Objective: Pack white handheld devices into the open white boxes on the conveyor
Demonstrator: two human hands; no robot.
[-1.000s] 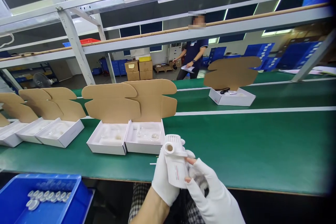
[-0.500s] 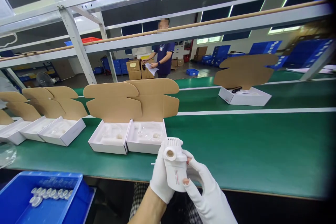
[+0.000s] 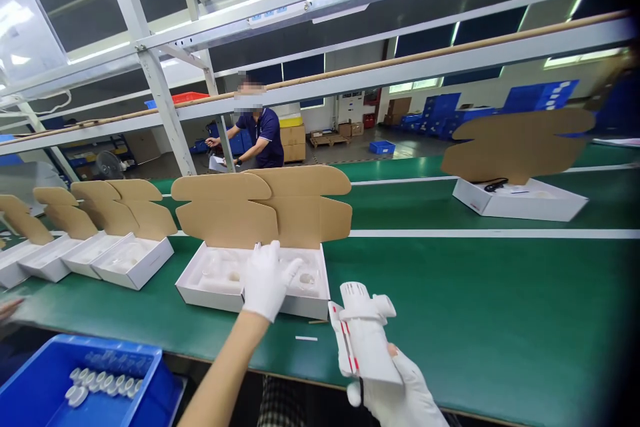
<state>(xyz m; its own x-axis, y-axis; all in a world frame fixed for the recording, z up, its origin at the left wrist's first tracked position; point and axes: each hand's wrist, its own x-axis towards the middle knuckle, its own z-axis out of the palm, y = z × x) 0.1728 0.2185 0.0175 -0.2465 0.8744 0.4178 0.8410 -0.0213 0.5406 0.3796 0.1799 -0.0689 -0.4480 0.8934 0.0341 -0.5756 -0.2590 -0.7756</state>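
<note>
My right hand (image 3: 403,395), in a white glove, grips a white plastic device (image 3: 363,333) with red stripes, held upright over the near edge of the green belt (image 3: 475,293). My left hand (image 3: 267,277), also gloved, reaches forward with fingers spread into an open white box (image 3: 305,280) with a brown cardboard lid; it rests over the box's moulded white insert. A second open box (image 3: 210,277) sits right beside it on the left.
Several more open boxes (image 3: 125,257) line the belt to the left. Another open box (image 3: 520,197) stands far right. A blue bin (image 3: 145,380) with small clear parts sits at lower left. A person (image 3: 257,133) works beyond the metal shelf frame (image 3: 160,93).
My left hand let go of the white device and reached forward into the open box. My right hand now holds the device alone, shifted right and lower. The distant person walked left.
</note>
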